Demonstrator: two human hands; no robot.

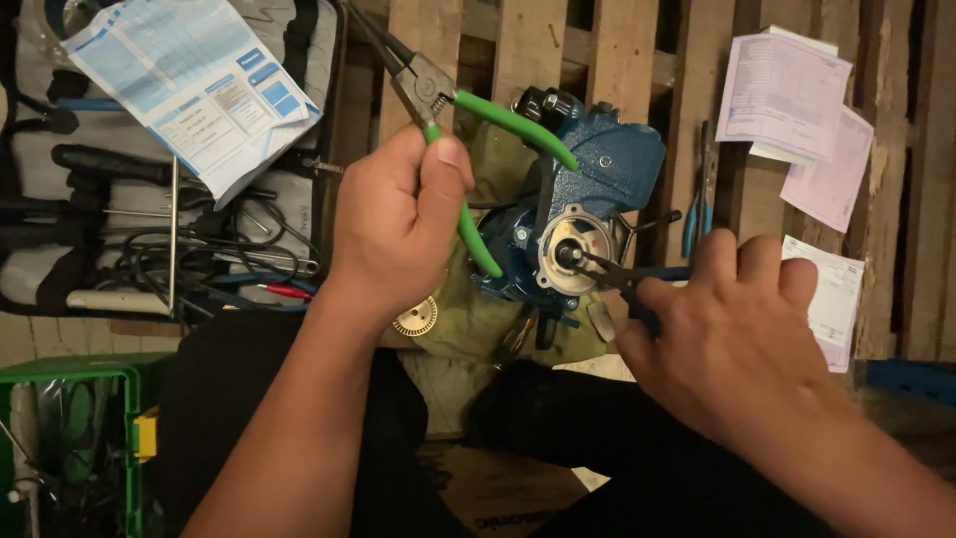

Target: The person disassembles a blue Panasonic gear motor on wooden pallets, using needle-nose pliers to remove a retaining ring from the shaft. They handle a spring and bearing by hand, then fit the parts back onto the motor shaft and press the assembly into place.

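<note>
A blue metal motor housing (607, 169) lies on an olive cloth (488, 319) on a wooden pallet, its round silver end plate (575, 251) facing me. My left hand (393, 224) is closed around green-handled pliers (488, 115), whose dark jaws point up and away from the housing. My right hand (732, 324) grips dark blue-handled pliers (617, 274), whose tips touch the centre of the silver end plate. A small toothed brass disc (415, 317) lies on the cloth beside my left wrist.
An open tool bag (149, 199) with cables, rods and a folded printed sheet (199, 85) lies at the left. Paper sheets (787, 95) rest on the pallet slats at the right, near another blue-handled tool (697, 214). A green crate (75, 438) stands at the lower left.
</note>
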